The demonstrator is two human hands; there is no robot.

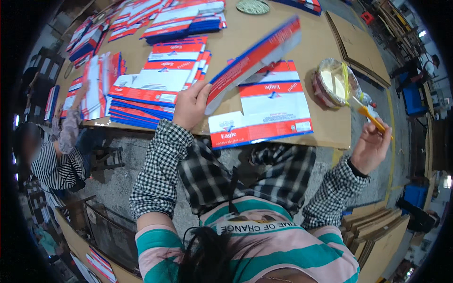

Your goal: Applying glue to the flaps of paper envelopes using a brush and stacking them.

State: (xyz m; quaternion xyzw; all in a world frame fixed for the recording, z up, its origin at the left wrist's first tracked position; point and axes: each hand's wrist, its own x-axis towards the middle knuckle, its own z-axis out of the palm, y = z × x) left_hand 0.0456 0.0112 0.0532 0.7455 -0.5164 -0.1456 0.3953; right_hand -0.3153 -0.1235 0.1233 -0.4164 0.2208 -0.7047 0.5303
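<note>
My left hand (192, 106) is closed on the near edge of a folded red, white and blue carton (255, 63), which it holds tilted up over the table; its far end is blurred. Below it on the table lies a flat carton blank (278, 106) in the same colours. Off the table's right side, my right hand (373, 148) grips the yellow handle of a brush (373, 119), whose head points toward a tub (325, 89). That tub is lined with plastic and holds a cream-coloured paste. A yellow strip lies across its rim.
Stacked cartons (155, 75) stand left of my left hand, with more piles (184, 21) behind. A round dish (252, 6) is at the far edge. Large cardboard sheets (356, 45) lean at the right. At the left, a co-worker in stripes (59, 162) handles cartons.
</note>
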